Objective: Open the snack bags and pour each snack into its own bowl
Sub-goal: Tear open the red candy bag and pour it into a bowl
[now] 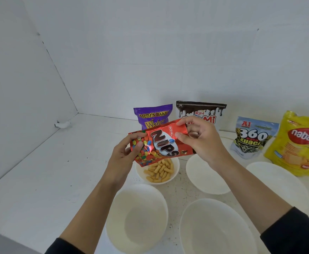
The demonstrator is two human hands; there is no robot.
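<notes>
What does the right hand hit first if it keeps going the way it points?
The right hand pinches the Nips bag. Past that, its line runs toward the purple Mum's Bake wafer bag, probably first; depth is unclear, so it may pass above.

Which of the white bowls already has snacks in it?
The small bowl beneath the red Nips bag: it alone holds yellow stick snacks; the other four bowls are empty.

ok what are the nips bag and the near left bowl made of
Nips bag: thin glossy plastic or foil film, going by its creases and bright glare. Near left bowl: smooth white with a soft sheen; ceramic or melamine, cannot tell which.
</notes>
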